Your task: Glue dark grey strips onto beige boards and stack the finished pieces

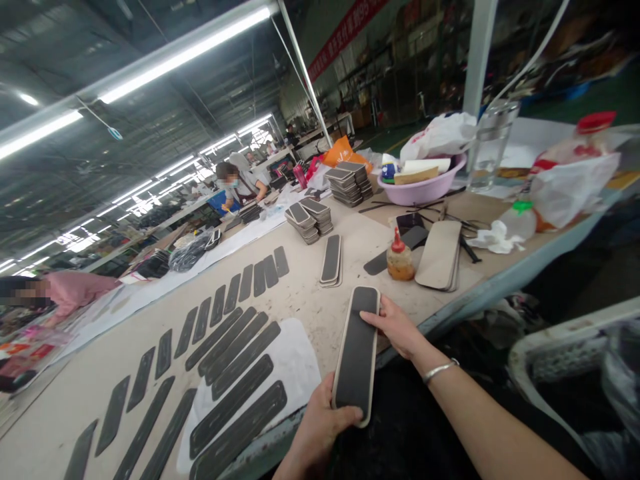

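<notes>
hands [320,427] [395,327] gripping long beige-edged black padded strip [356,353], both closed around its ends; many dark strips [240,367] already lying across pale surface [310,300], small stack [331,261] waiting.

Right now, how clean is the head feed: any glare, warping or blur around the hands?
Head view: strong wide-angle warping, table edge and ceiling tube lights bowed and tilted; the lights blow out white. The padded strip is sharp between the left hand and the right hand; no glare on it. Distant benches are soft.
</notes>
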{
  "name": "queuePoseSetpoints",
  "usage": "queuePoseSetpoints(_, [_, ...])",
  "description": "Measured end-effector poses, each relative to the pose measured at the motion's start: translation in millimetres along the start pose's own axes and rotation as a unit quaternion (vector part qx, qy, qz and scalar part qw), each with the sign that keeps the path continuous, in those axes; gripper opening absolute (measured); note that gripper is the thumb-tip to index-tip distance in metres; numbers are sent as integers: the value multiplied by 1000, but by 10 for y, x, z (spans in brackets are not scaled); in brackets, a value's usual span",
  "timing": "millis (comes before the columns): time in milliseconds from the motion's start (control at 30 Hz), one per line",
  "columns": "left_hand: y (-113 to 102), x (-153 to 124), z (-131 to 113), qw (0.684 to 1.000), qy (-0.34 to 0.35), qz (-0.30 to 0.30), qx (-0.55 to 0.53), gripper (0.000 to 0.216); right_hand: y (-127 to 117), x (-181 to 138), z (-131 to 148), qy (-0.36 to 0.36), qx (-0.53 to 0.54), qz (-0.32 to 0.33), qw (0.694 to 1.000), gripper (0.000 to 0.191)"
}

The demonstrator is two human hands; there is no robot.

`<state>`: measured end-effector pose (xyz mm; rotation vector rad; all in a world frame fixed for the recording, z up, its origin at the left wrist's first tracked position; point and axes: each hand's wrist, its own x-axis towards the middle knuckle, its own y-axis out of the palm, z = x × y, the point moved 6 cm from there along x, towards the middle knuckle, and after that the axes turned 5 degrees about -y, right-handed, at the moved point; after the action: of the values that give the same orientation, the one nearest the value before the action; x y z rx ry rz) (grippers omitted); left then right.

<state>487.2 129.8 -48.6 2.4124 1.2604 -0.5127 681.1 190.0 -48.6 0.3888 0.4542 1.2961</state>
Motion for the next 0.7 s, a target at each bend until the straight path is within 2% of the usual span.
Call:
queuePoseSetpoints(100, [12,42,32,998,11,49,-38,48,-20,3,0,1,3,-19,1000,50])
queuePoseSetpoints(200, [-14,84,92,996,19,79,-32,49,-88,36,-6,-11,8,-47,999,44])
queuePoseSetpoints(333, [-36,102,205,994,-22,108,-10,49,-235,92,-26,-34,-5,-95,995,39])
queuePoseSetpoints(533, [5,75,173,993,-45,110,12,49,-386,123,-19,-48,-45,-143,987,39])
queuePoseSetpoints(700, [33,41,94,992,-26,108,-58,50,-416,114,-49,-11,-43,-153,987,38])
